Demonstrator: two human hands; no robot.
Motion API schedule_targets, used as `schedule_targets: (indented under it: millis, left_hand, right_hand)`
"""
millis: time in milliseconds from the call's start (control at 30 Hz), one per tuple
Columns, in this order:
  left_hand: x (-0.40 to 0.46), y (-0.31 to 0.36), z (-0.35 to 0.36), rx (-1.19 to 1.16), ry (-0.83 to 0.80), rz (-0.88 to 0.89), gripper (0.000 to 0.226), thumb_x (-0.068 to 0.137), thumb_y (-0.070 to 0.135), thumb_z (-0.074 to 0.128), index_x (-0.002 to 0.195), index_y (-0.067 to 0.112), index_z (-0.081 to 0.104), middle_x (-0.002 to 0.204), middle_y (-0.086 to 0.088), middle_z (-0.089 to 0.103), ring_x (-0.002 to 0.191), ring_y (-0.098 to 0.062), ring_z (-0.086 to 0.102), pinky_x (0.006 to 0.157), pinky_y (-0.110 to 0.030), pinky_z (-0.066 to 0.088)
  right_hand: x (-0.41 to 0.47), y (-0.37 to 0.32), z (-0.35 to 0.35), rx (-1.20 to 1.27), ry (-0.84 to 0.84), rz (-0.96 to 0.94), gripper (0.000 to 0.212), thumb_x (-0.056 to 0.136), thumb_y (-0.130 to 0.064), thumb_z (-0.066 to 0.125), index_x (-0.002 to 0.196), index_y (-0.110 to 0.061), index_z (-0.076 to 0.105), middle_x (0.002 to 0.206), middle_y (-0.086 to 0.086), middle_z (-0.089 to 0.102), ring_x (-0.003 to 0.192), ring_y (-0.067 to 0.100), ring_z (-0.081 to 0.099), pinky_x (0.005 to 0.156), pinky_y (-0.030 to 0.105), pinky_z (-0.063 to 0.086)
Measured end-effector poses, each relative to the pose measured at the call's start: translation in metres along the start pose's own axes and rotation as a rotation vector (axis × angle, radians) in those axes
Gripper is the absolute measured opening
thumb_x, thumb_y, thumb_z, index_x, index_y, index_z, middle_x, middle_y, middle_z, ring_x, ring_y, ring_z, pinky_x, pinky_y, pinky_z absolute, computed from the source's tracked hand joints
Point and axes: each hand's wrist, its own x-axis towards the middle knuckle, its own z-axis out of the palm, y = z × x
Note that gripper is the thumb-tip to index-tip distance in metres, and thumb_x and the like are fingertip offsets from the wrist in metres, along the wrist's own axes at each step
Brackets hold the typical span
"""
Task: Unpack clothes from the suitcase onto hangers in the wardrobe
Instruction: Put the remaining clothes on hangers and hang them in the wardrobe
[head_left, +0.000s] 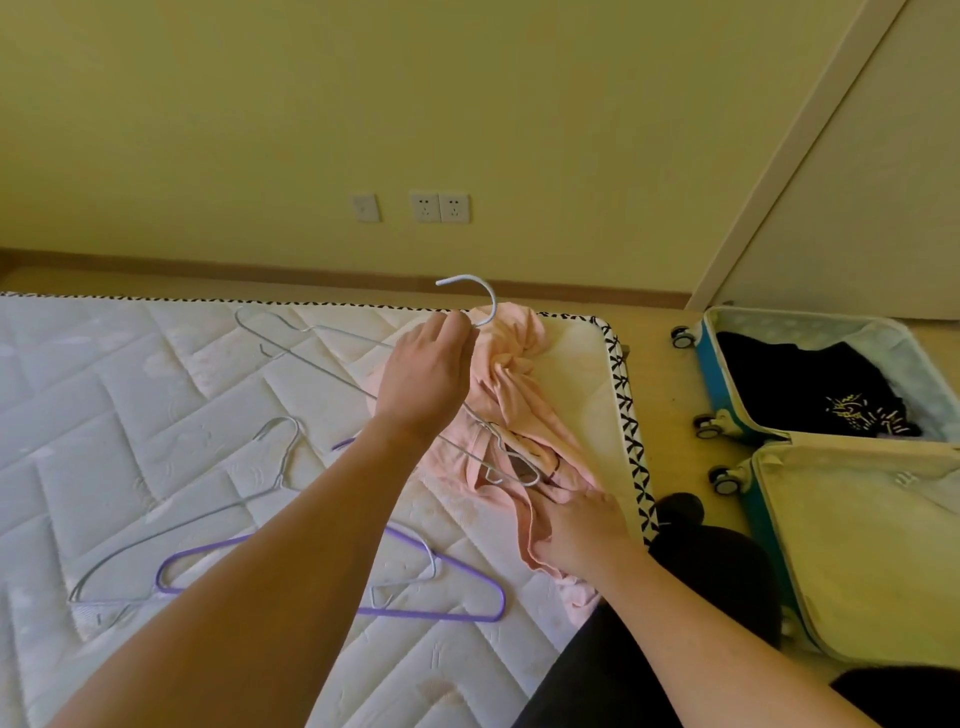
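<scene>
on the bare mattress (156, 395), near its right edge, a pink garment (511, 395) lies bunched and twisted, part of it knotted into a wad toward the far end and the rest trailing back toward the person. to the right on the floor, the suitcase (852, 525) sits opened flat, a dark garment (810, 384) with a gold print lying in its far half; the near half shows only its pale lining. the wardrobe itself i cannot make out with certainty; a pale panel stands behind the suitcase.

the biggest risk, as i judge it, is the garment's tangle: a hanger arm pushed into twisted cloth could catch in a fold rather than find the neck or shoulder, and the piece would then hang crooked or slide off when lifted. the thin wire could also snag a strap or seam. a smaller risk is the loose hangers nearby, since a dragged hem could hook one.

the pink cloth looks soft, thin and heavily creased. the left hand (423, 376) pinches a white wire hanger (480, 299) just below its hook, holding it tilted so that its far shoulder dips into the garment. the right hand (576, 525) lies on the near end of the cloth, fingers partly curled into it; i cannot tell whether it grips or only presses. a purple hanger (488, 584) and another white hanger (182, 530) lie overlapped on the mattress to the left, apart from the garment.
</scene>
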Motion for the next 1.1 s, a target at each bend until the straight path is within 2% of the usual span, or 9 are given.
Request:
schedule_targets:
  millis: [100,167,233,333,467,667,800,1000,1100]
  left_hand:
    - [0.001,0.003,-0.001,-0.009,0.006,0.038,0.022,0.100,0.018,0.041,0.081,0.023,0.031,0.075,0.005,0.035,0.062,-0.023,0.032,0.061,-0.031,0.026]
    - [0.002,0.004,-0.002,-0.028,0.015,0.038,0.022,0.099,0.018,0.042,0.082,0.023,0.030,0.074,0.004,0.036,0.062,-0.023,0.031,0.060,-0.031,0.025]
    - [0.005,0.005,-0.003,-0.038,0.012,0.021,0.020,0.100,0.021,0.040,0.081,0.020,0.033,0.073,0.003,0.036,0.062,-0.023,0.031,0.060,-0.031,0.024]
    - [0.007,0.009,-0.002,-0.048,0.000,0.035,0.021,0.100,0.023,0.038,0.080,0.014,0.038,0.073,0.003,0.036,0.062,-0.024,0.031,0.060,-0.031,0.024]
    - [0.009,0.016,0.002,-0.060,-0.019,0.076,0.022,0.100,0.023,0.039,0.080,0.019,0.032,0.071,0.003,0.036,0.060,-0.023,0.031,0.057,-0.030,0.023]
    - [0.024,0.037,0.012,-0.241,0.031,0.069,0.024,0.101,0.024,0.039,0.083,0.010,0.046,0.078,-0.008,0.051,0.065,-0.029,0.042,0.055,-0.037,0.039]
    - [0.035,0.055,0.008,-0.343,0.024,0.121,0.015,0.101,0.024,0.041,0.086,0.021,0.042,0.079,0.007,0.045,0.069,-0.022,0.043,0.057,-0.031,0.038]
    - [0.047,0.072,0.008,-0.510,-0.172,-0.096,0.025,0.101,0.023,0.046,0.080,0.010,0.043,0.064,0.008,0.040,0.063,-0.017,0.038,0.061,-0.036,0.037]
    - [0.051,0.072,0.005,-0.540,-0.254,-0.198,0.024,0.101,0.031,0.046,0.080,0.019,0.048,0.064,0.007,0.053,0.063,-0.018,0.046,0.063,-0.037,0.043]
  right_hand:
    - [-0.001,-0.003,-0.004,0.077,-0.087,0.036,0.063,0.077,-0.077,0.027,0.112,-0.033,0.057,0.112,-0.003,0.063,0.113,0.023,0.056,0.090,0.034,0.040]
    - [-0.002,-0.006,-0.007,0.034,-0.262,0.041,0.066,0.080,-0.070,0.044,0.129,-0.027,0.048,0.136,0.006,0.050,0.132,0.030,0.040,0.108,0.044,0.029]
    - [-0.003,-0.004,-0.009,-0.026,-0.324,-0.004,0.060,0.086,-0.060,0.050,0.134,-0.024,0.048,0.143,0.006,0.044,0.134,0.029,0.036,0.111,0.044,0.024]
    - [-0.004,0.004,-0.023,0.073,-0.260,0.010,0.041,0.091,-0.046,0.051,0.122,-0.020,0.059,0.122,-0.004,0.055,0.114,0.022,0.051,0.093,0.033,0.038]
    - [0.001,0.028,-0.047,0.759,-0.109,0.399,0.015,0.095,-0.025,0.044,0.087,-0.015,0.051,0.078,0.000,0.054,0.068,0.015,0.050,0.056,0.027,0.032]
    - [0.007,0.038,-0.083,1.016,0.132,0.351,0.016,0.097,-0.025,0.043,0.089,-0.012,0.051,0.079,0.002,0.054,0.071,0.018,0.050,0.061,0.032,0.036]
    - [0.012,0.035,-0.098,1.089,0.203,0.246,0.017,0.099,-0.025,0.040,0.085,-0.021,0.048,0.077,-0.002,0.055,0.069,0.013,0.050,0.066,0.032,0.041]
    - [0.020,0.032,-0.126,1.220,0.345,0.219,0.017,0.100,-0.016,0.042,0.085,-0.018,0.050,0.074,-0.006,0.050,0.064,0.008,0.044,0.057,0.020,0.037]
    - [0.022,0.030,-0.135,1.200,0.290,0.230,0.016,0.102,-0.020,0.039,0.090,-0.017,0.049,0.079,-0.002,0.053,0.064,0.013,0.047,0.048,0.016,0.039]
